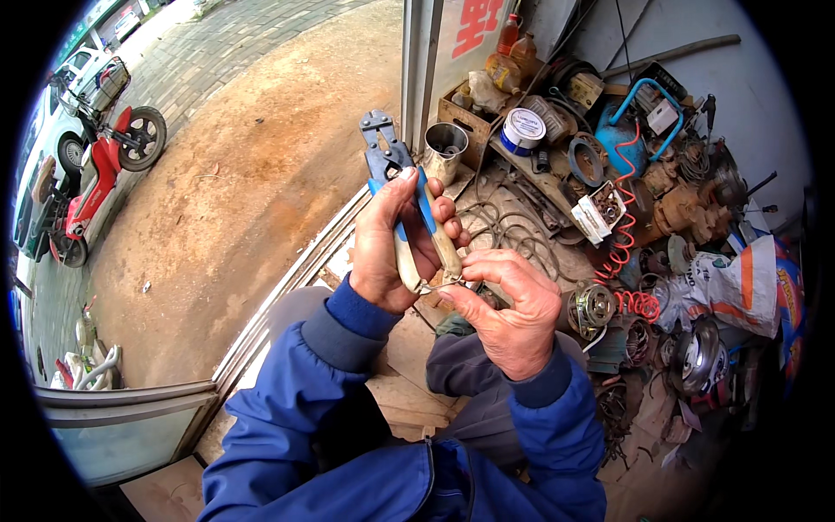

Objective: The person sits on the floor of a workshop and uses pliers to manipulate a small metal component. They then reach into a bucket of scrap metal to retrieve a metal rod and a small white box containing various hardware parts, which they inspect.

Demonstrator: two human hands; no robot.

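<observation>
**Blue and cream cutters (426, 204) held up beside a jumbled corner**

I saw a person in blue sleeves sitting right by a doorway. The cutters were in the middle of the frame, a bit above center, with their dark metal head pointing up. The left hand (380, 248) was wrapped around the handles, its thumb lying along them. The right hand (517, 317) was pinching a thin metal loop (442, 284) at the bottom ends of the handles.

A pale metal door track (300, 277) ran slantwise from the lower left toward the top middle. Left of it lay bare brown dirt (235, 183), rough and dusty. Past the dirt, at the upper left, was a road of gray bricks (239, 39). A red motorbike (103, 170) stood at the left edge of the frame, close to a white car (80, 61).

Inside, the right side was full of stuff. A metal cup (446, 141) stood near the top middle, next to a wooden box (475, 130). A round white and blue tub (523, 130) sat to the right of them. A curly red hose (623, 244) hung down over greasy machine parts. A white and orange sack (739, 283) slumped at the far right. Behind it all, at the upper right, was a plain gray wall (752, 96).
</observation>
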